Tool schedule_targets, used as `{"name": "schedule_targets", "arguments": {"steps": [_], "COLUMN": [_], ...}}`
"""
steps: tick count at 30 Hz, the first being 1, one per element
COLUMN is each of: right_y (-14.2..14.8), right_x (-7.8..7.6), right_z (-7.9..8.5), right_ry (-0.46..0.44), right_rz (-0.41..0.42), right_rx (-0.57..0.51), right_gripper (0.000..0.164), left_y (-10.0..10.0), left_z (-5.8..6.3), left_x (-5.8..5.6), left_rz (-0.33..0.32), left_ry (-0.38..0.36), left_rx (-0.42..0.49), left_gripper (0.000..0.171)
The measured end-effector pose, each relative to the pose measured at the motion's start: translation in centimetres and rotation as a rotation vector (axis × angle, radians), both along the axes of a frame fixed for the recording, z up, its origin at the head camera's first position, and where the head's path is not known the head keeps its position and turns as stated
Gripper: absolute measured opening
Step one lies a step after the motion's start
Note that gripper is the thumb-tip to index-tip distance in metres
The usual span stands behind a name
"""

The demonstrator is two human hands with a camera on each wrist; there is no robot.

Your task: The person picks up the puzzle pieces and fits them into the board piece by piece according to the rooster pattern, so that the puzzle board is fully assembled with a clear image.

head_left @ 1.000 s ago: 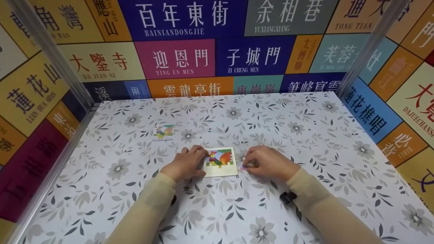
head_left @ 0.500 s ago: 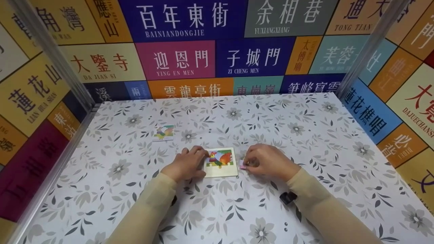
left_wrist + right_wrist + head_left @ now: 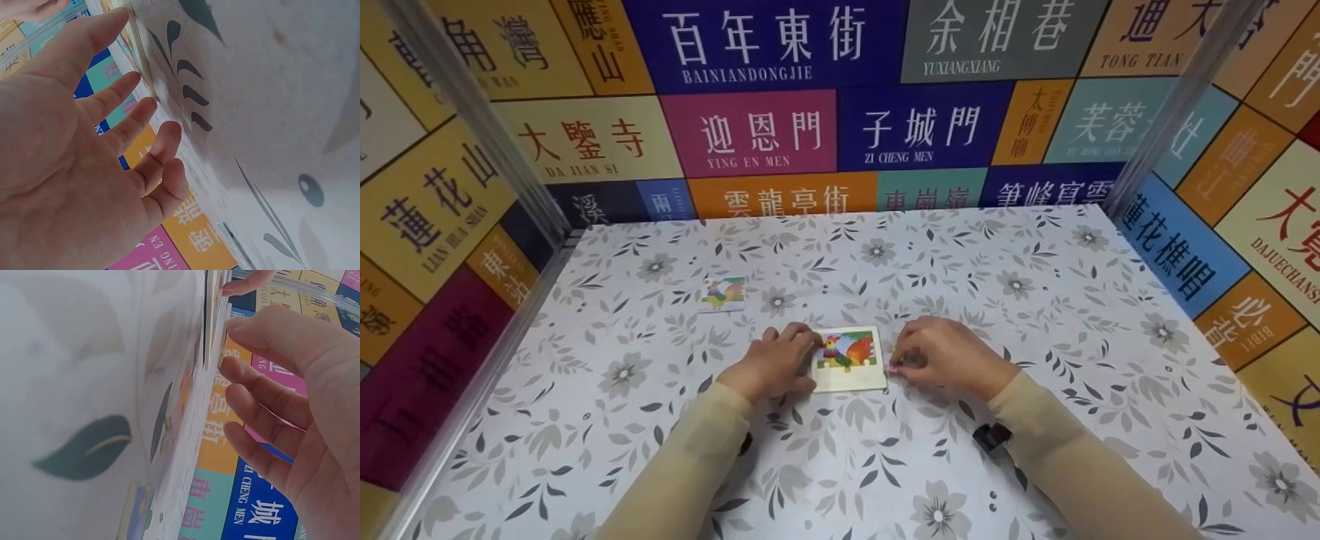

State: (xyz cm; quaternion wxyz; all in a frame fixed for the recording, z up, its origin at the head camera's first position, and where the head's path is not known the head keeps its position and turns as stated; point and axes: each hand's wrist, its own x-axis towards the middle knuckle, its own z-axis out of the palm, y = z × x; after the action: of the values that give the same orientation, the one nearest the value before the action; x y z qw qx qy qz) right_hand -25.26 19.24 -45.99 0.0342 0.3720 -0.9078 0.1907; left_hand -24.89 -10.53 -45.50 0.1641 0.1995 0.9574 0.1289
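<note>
A cream puzzle tray [image 3: 851, 381] lies flat mid-table, its upper part filled with a colourful bird picture [image 3: 846, 349] and its lower strip bare. My left hand [image 3: 775, 360] rests along the tray's left edge, thumb and fingers spread, fingertips right at the rim in the left wrist view. Close by the tray's right edge, my right hand [image 3: 949, 360] pinches a small pinkish puzzle piece [image 3: 891, 368] between thumb and forefinger; the fingers hide most of it. In the right wrist view the other fingers are bent loosely, nearer the table.
A small bird picture [image 3: 723, 293] lies at the back left of the flowered tablecloth [image 3: 877, 480]. Loose puzzle pieces [image 3: 135, 512] lie on the cloth in the right wrist view. Walls with coloured name panels [image 3: 757, 131] stand behind and at both sides.
My right hand has shifted slightly left, bringing the pinkish puzzle piece up to the tray's right edge. My left hand and the tray have stayed put.
</note>
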Motion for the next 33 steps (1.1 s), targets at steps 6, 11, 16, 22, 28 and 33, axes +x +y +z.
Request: {"name": "schedule_targets", "arguments": {"steps": [6, 11, 16, 22, 28, 33], "right_y": [-0.6, -1.2, -1.8, -2.4, -3.2, -4.0], "right_x": [0.3, 0.3, 0.2, 0.1, 0.1, 0.1], "right_z": [0.0, -0.1, -0.1, -0.2, -0.3, -0.2], "right_ry": [-0.01, -0.001, 0.002, 0.031, 0.025, 0.018], "right_rz": [-0.02, -0.017, -0.002, 0.033, 0.06, 0.081], "right_rx": [0.013, 0.016, 0.01, 0.012, 0.01, 0.008], "right_gripper": [0.009, 0.011, 0.012, 0.011, 0.011, 0.013], "left_y": [0.0, -0.1, -0.1, -0.1, -0.1, 0.0], "left_z": [0.1, 0.1, 0.1, 0.2, 0.1, 0.1], "left_x": [0.1, 0.1, 0.1, 0.2, 0.1, 0.1], "left_rz": [-0.001, -0.013, -0.01, -0.008, -0.009, -0.003], "left_ry": [-0.002, 0.019, 0.017, 0.006, 0.001, -0.001], "left_rx": [0.0, 0.008, 0.022, 0.026, 0.028, 0.025], "left_gripper": [0.062, 0.061, 0.059, 0.06, 0.061, 0.061]}}
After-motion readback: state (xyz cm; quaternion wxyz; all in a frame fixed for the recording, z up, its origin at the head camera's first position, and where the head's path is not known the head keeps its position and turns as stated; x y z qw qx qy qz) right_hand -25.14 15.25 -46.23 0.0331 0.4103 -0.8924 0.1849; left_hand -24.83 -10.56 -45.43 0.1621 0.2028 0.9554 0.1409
